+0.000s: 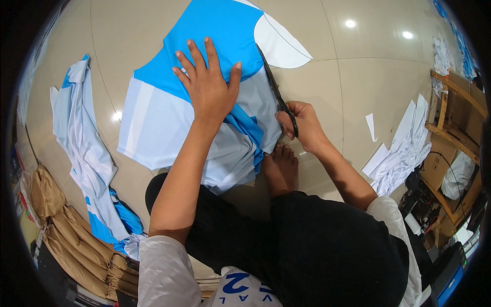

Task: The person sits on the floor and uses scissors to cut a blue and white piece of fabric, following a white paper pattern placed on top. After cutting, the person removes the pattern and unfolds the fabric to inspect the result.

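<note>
A blue and pale-grey piece of fabric (156, 115), shaped like part of a garment, lies spread on the tiled floor in front of me. My left hand (207, 84) rests flat on its blue part with the fingers spread. Black scissors (274, 87) are gripped in my right hand (302, 125) at the fabric's right edge. Their blades run along that edge, pointing away from me, toward a white rounded piece of cloth (279, 41). The fabric's near part is bunched up close to my bare foot (282, 169).
A long crumpled blue and pale-grey cloth (84, 133) lies on the floor at the left, beside brown folded material (76, 245). On the right are a heap of white scraps (401, 153), a small white offcut (370, 125) and a wooden rack (455, 123) holding cardboard.
</note>
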A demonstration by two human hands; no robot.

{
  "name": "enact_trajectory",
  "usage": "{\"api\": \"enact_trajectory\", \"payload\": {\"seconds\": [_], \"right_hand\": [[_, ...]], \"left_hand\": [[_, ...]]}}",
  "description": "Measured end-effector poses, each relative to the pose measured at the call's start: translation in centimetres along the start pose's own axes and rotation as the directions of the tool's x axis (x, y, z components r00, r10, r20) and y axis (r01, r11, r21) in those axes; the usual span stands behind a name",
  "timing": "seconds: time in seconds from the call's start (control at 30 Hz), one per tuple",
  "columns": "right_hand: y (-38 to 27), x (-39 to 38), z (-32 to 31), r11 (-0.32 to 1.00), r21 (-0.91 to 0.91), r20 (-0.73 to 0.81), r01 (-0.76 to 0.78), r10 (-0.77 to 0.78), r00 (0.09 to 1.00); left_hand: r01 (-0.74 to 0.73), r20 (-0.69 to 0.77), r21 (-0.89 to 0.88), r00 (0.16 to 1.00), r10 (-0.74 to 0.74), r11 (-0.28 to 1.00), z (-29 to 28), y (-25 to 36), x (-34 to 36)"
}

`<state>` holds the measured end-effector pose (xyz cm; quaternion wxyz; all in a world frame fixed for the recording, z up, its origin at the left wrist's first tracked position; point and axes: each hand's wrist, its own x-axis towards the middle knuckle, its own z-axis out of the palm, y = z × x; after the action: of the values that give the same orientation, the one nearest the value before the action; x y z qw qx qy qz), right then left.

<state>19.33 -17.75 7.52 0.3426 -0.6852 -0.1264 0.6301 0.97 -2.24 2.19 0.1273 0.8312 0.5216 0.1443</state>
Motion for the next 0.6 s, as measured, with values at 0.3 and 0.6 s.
{"api": "enact_trajectory", "payload": {"seconds": [0.3, 0.6], "right_hand": [[-0.01, -0.10, -0.09, 0.999, -0.037, -0.006, 0.005, -0.005, 1.000], [0.19, -0.07, -0.09, 0.999, -0.047, -0.013, 0.004, -0.005, 1.000]], "left_hand": [[-0.003, 0.004, 0.008, 1.000, 0.003, 1.000, 0.25, -0.29, -0.06], [-0.001, 0.003, 0.018, 1.000, 0.001, 1.000, 0.27, -0.27, -0.01]]}}
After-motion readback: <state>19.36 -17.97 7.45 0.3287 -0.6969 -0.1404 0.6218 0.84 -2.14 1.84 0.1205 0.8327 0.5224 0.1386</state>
